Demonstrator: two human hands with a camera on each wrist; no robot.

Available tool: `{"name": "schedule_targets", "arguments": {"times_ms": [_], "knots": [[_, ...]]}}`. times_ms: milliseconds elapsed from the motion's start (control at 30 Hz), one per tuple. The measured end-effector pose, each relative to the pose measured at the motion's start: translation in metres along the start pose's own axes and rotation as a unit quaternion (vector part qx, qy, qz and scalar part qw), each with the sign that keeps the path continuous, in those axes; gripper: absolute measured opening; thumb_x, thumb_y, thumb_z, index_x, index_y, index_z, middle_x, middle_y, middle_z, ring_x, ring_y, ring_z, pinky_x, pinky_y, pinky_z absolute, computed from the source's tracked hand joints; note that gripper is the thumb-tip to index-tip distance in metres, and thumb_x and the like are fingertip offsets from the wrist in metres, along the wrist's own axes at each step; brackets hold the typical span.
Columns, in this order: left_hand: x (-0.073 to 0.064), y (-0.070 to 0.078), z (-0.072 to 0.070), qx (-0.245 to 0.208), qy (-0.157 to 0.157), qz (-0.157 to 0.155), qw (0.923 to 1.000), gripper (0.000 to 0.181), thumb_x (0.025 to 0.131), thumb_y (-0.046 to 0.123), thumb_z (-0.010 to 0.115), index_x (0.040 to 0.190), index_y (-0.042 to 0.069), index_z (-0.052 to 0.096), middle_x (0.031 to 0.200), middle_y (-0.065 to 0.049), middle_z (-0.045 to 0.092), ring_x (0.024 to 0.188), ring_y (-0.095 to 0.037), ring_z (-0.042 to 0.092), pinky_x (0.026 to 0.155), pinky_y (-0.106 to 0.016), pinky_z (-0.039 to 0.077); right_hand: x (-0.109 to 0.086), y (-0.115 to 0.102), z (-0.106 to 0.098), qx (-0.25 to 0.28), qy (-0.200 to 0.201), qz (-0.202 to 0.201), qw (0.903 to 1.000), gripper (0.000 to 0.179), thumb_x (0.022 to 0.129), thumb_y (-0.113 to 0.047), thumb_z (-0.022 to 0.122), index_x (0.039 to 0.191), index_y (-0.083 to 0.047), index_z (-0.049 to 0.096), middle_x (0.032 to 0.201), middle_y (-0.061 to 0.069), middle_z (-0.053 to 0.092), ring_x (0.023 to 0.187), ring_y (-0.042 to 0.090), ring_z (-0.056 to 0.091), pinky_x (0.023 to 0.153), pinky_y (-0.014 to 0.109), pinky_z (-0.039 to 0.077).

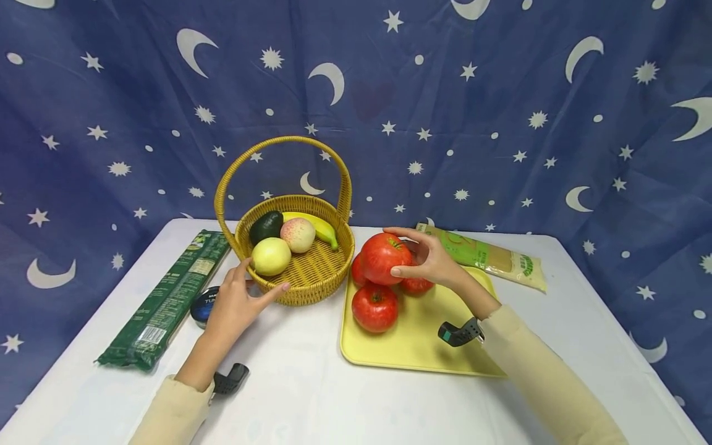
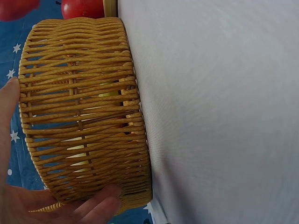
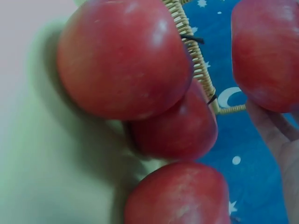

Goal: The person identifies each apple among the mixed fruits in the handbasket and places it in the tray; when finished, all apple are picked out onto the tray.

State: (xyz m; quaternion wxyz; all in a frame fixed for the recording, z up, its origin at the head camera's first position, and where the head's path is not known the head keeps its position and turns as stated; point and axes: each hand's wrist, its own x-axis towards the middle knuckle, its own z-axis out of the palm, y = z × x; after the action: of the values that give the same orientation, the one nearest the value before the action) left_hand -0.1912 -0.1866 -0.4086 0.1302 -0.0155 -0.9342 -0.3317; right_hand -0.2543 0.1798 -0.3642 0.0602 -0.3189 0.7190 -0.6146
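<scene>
My right hand (image 1: pixel 419 256) holds a red apple (image 1: pixel 385 258) between thumb and fingers, raised over the yellow tray (image 1: pixel 411 352). In the right wrist view the held apple (image 3: pixel 266 56) is at the upper right. Several other red apples (image 1: pixel 375 308) sit on the tray. To the left stands a wicker basket (image 1: pixel 311 294) with an upright handle. My left hand (image 1: pixel 236 303) touches the basket's near left side, thumb and fingers spread. In the basket lie an avocado (image 1: pixel 266 228), a banana (image 1: pixel 322 230), a peach (image 1: pixel 298 235) and a pale yellow round fruit (image 1: pixel 271 256).
A long dark green package (image 1: pixel 161 303) lies at the left of the white table (image 1: pixel 289 395). Partly behind my left hand is a dark blue tuna can (image 1: pixel 203 306). A green and tan packet (image 1: pixel 489 256) lies behind the tray. A starry blue cloth (image 1: pixel 367 93) hangs behind.
</scene>
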Motion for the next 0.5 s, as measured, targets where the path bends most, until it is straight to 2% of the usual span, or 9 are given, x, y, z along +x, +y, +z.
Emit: {"name": "schedule_targets", "arguments": {"times_ms": [100,333,500], "knots": [[0.000,-0.001,0.000,-0.001,0.000,-0.002,1.0000,0.101,0.080,0.056,0.074,0.146,-0.008,0.033,0.129,-0.033,0.047,0.104,-0.042,0.059,0.085,-0.056,0.049,-0.005,0.002,-0.002,0.006,0.001,-0.002,1.0000,0.074,0.076,-0.008,0.083,0.138,0.008,0.047,0.135,0.008,0.053,0.116,0.024,0.059,0.091,0.037,0.053],[0.000,-0.002,0.001,-0.002,-0.001,-0.004,1.0000,0.101,0.080,0.056,0.074,0.146,-0.008,0.033,0.129,-0.034,0.046,0.105,-0.042,0.059,0.086,-0.056,0.049,-0.023,0.007,-0.009,0.001,0.017,0.017,0.9997,0.071,0.075,0.001,0.080,0.138,0.009,0.046,0.139,0.013,0.049,0.116,0.018,0.058,0.089,0.036,0.054],[0.000,-0.001,0.001,-0.001,0.000,-0.004,1.0000,0.101,0.080,0.057,0.074,0.146,-0.007,0.032,0.129,-0.034,0.046,0.104,-0.042,0.059,0.086,-0.056,0.049,-0.034,0.013,-0.014,0.010,0.026,0.005,0.9996,0.068,0.076,0.005,0.078,0.138,0.005,0.050,0.138,0.007,0.050,0.118,0.013,0.058,0.090,0.032,0.053]]}}
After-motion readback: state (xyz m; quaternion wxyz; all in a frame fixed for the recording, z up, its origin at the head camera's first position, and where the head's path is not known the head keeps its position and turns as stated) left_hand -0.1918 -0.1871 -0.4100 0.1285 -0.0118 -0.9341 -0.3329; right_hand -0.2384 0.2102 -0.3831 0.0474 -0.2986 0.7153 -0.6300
